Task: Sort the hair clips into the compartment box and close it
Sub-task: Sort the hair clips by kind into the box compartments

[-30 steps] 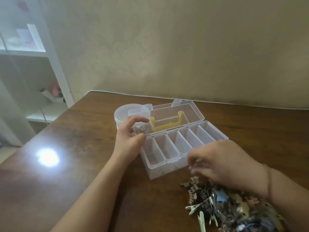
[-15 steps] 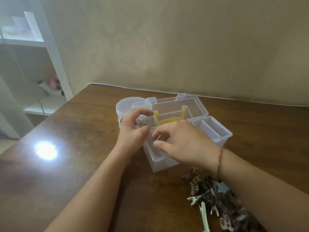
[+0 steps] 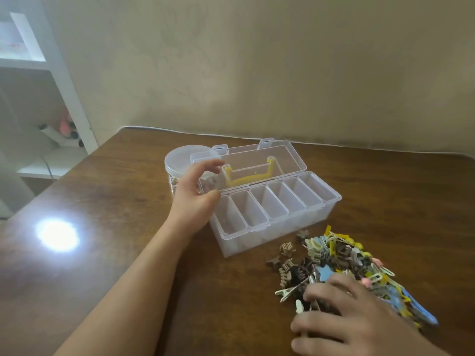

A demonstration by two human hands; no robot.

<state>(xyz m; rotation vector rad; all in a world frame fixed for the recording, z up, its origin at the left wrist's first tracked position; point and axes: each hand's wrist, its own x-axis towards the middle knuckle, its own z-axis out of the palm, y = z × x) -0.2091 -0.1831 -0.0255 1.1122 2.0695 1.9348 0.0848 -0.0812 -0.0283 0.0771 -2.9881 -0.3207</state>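
Compartment box point(image 3: 277, 219) open mid-surface point(image 3: 123, 253), lid up; left hand point(image 3: 196, 199) at its left end, fingers loosely curled, grip unclear. Hair clips point(image 3: 341, 263) heaped near front-right edge — right hand point(image 3: 344, 319) atop, fingers spread. Round container point(image 3: 180, 160) behind box — bare wood leftward.

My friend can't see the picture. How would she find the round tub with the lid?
Start at the brown wooden table and find the clear compartment box with its lid standing open. The round tub stands just behind the box's left end, beside the left hand. It is the only round container there, and its lid is on, while the long box is rectangular and open.
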